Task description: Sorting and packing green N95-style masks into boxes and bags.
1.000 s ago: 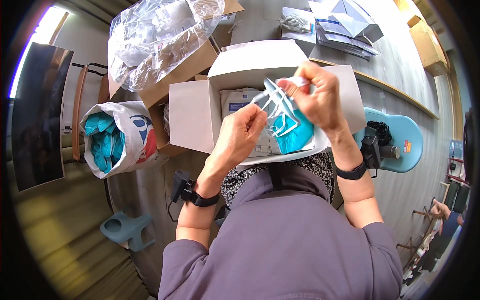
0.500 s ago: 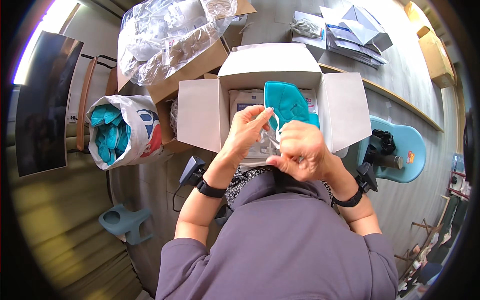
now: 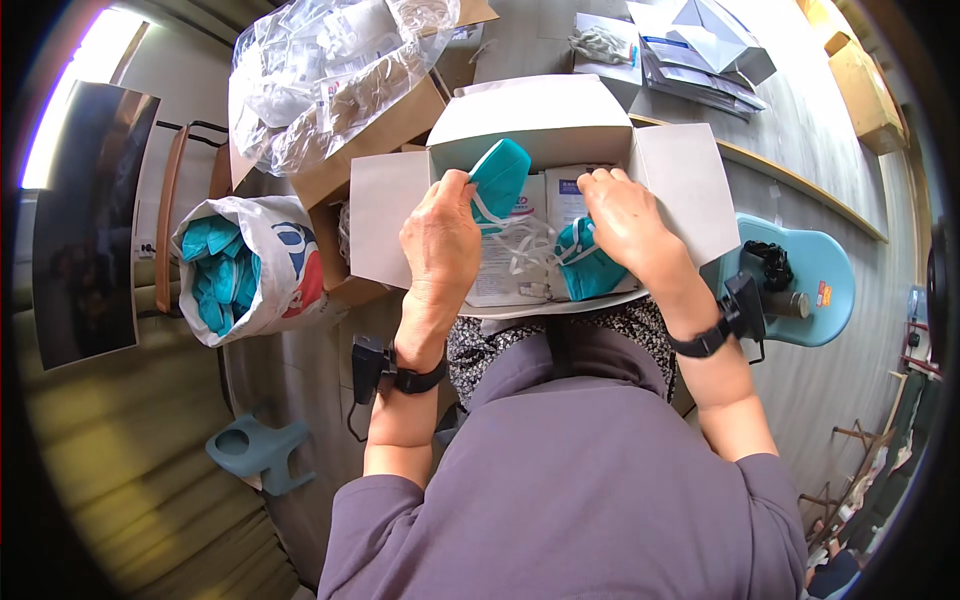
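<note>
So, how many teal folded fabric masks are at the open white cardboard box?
2: one mask in the left hand, a second mask partly under the right hand. More may be hidden.

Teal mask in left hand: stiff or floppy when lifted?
The teal mask probably holds its shape: pinched at one edge by the left hand, it shows no obvious sag. Likely light, given that small hold. White straps seem floppy and may snag, curling in loose loops.

Bright window (image 3: 82,75), upper left; pale wall (image 3: 180,75) beside it. Dark upright panel (image 3: 85,230), left. Olive folded fabric (image 3: 120,460), lower left. Grey plank-look floor (image 3: 800,400), glare upper right.
</note>
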Available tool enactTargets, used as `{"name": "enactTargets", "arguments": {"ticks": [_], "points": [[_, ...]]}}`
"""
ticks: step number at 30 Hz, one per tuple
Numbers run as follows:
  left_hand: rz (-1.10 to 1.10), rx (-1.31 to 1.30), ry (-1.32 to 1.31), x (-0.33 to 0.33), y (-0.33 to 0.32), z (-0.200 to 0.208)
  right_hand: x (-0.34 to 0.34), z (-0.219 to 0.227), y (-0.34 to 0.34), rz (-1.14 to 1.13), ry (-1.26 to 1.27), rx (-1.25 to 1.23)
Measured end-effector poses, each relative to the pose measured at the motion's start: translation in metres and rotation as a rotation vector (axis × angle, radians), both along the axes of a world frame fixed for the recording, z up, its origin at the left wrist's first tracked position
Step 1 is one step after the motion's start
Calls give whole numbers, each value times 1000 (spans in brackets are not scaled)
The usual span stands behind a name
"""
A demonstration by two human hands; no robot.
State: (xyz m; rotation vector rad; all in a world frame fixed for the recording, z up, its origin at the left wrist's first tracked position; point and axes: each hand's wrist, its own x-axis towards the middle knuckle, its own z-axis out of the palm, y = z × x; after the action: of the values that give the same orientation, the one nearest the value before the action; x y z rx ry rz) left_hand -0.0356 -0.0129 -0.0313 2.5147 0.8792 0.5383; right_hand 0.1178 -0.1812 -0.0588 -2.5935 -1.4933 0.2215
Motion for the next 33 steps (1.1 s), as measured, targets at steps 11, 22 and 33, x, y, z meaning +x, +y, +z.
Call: {"name": "enactTargets", "arguments": {"ticks": [11, 22, 33], "points": [[-262, -177, 5, 1, -17, 17, -4, 23, -4, 29, 268, 238], [-231, -1049, -390, 10, -29, 3, -9, 60, -5, -212, 737, 859], [-134, -166, -466, 15, -37, 21, -3, 98, -2, -147, 369, 882]]}}
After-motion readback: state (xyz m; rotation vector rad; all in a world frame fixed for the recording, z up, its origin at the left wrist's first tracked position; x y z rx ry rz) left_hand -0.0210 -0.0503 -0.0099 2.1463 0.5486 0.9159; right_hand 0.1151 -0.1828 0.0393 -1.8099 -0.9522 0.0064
